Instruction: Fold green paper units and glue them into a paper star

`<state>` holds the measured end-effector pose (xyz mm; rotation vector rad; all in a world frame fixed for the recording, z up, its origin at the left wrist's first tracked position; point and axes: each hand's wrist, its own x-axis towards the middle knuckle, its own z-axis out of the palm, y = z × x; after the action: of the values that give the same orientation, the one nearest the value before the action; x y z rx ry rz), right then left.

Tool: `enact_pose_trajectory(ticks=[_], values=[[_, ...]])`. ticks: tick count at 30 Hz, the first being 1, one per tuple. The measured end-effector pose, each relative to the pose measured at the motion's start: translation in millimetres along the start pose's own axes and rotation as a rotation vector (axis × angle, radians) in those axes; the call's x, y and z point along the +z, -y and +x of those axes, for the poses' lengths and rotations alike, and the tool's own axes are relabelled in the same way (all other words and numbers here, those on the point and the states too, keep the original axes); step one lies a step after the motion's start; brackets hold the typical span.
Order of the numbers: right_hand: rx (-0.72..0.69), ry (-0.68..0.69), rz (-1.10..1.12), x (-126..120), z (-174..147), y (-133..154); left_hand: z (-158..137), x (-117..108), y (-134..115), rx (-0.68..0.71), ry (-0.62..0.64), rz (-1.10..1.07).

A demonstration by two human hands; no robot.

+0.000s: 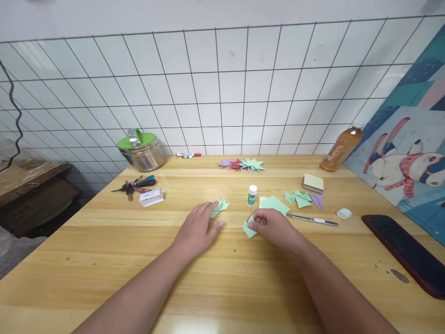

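Observation:
My left hand lies with fingers stretched out, its fingertips on a partly assembled green folded-paper star. Part of that star is hidden under the fingers. My right hand pinches a small folded green paper piece between thumb and fingers, just above or on the table. Behind it stands a glue stick with a white cap. A flat green paper sheet lies beyond the right hand, partly over a pale sheet. To its right are several folded green paper pieces and a purple one.
A utility knife, white eraser, paper stack, phone and drink bottle are on the right. Finished paper stars and a marker lie near the wall. Keys, a small box and green-lidded pot stand left.

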<state>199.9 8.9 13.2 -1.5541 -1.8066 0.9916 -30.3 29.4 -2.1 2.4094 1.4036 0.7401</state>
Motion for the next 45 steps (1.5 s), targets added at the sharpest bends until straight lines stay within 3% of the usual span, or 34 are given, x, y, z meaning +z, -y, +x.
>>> enact_pose_trajectory(ticks=[3, 6, 11, 14, 21, 26, 32, 36, 40, 43, 45], values=[[0.033, -0.03, -0.288, -14, -2, -11, 3, 4, 15, 0.019, 0.113, 0.124], [0.043, -0.106, -0.434, -23, -2, -17, 2, 10, 19, 0.031, 0.187, 0.187], [0.078, -0.389, -0.508, -30, 2, -17, -3, 8, 7, 0.053, 0.179, 0.218], [-0.028, -0.53, -0.486, -24, 8, -18, -7, 4, -4, 0.092, 0.158, 0.183], [-0.07, -0.423, -0.349, -7, 37, -37, -9, 2, -19, 0.155, 0.2, 0.117], [-0.179, -0.323, -0.317, -1, 50, -43, -8, 0, -23, 0.221, 0.233, 0.119], [-0.077, -0.42, -0.179, -5, 37, -30, -8, -1, -21, 0.335, 0.261, 0.087], [-0.189, -0.462, -0.199, -10, 22, -22, -7, 2, -9, 0.37, 0.297, 0.031], [-0.256, -0.532, -0.202, -12, 13, -16, -2, 2, 2, 0.322, 0.147, -0.057], [-0.163, -0.595, -0.069, -11, 8, -10, 1, -1, 7, 0.252, 0.005, -0.05], [-0.1, -0.6, 0.103, -11, 5, -5, 1, -4, 4, 0.263, 0.01, -0.024]])
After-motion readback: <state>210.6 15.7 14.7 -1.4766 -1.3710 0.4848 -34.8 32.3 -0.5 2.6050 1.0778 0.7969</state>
